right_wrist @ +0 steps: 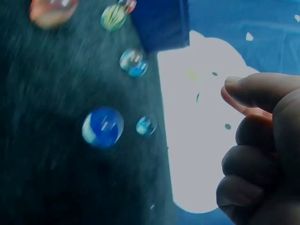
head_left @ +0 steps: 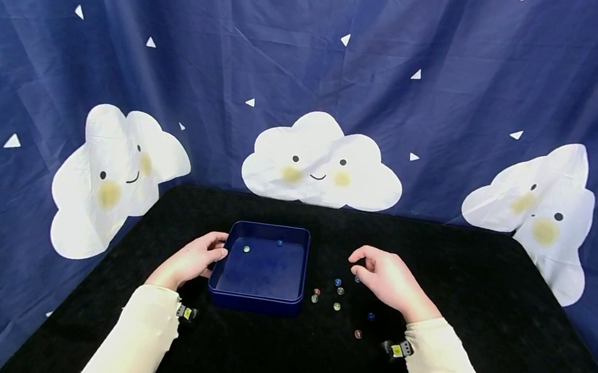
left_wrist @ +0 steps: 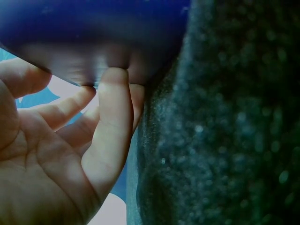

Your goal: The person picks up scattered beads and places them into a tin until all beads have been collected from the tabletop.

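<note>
On the left of the black cloth stands a square dark blue box (head_left: 255, 305) without a lid. My left hand (head_left: 198, 259) holds its left wall, thumb over the rim; the left wrist view shows the fingertips against the outside. Two glass marbles lie inside, a yellow-green marble (head_left: 246, 249) and a blue marble (head_left: 279, 242). To the right of the box, my right hand (head_left: 390, 280) hovers above the cloth with fingers bent and a gap between thumb and forefinger. Nothing shows between them. Nearest beneath it is a blue marble (head_left: 357, 278), partly covered by the thumb.
Several more marbles lie scattered between box and right hand, among them a yellow-green marble (head_left: 337, 306) and a blue marble (head_left: 337, 282). Closer to me are a reddish marble (head_left: 358, 333) and a dark blue marble (head_left: 371, 316). A blue curtain (head_left: 295, 41) with clouds hangs behind.
</note>
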Demonstrator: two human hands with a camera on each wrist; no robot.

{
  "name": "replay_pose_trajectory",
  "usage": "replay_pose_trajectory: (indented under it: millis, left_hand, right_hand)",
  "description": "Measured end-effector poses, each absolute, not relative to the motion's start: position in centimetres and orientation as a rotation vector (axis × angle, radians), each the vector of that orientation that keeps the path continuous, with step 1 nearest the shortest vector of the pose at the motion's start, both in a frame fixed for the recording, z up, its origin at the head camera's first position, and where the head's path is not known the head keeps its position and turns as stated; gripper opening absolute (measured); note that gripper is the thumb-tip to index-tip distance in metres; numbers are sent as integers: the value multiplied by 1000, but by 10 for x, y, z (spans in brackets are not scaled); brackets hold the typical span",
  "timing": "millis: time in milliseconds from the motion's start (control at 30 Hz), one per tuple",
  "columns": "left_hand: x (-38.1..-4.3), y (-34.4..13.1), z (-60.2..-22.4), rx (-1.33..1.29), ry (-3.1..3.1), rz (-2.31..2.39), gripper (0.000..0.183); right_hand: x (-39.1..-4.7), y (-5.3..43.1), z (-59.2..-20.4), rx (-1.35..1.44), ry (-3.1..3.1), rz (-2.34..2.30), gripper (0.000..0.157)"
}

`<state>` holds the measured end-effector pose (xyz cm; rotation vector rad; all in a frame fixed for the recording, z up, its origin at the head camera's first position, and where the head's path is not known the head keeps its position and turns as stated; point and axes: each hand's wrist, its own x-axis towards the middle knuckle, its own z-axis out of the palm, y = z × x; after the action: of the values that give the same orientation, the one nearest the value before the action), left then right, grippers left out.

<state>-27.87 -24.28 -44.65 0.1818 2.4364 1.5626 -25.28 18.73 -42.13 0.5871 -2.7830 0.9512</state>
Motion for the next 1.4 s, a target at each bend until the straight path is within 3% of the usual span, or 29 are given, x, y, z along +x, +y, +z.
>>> replay_pose_trajectory:
  millis: [500,700,933,1400]
  left_hand:
    - [-277,-243,-445,166,2434,1558,45]
    - [-278,-243,-445,179,2425,1561,45]
    - [-280,-243,-447,179,2434,1549,45]
    - [-279,-244,-448,194,2424,1556,45]
  right_hand:
    - [-267,210,-470,574,-2893,1048,22]
    - [-264,213,-473,595,-2903,1044,26]
    - [-264,212,-474,585,-2927,1003,17]
    - [-263,212,-473,576,-2905,1039,13]
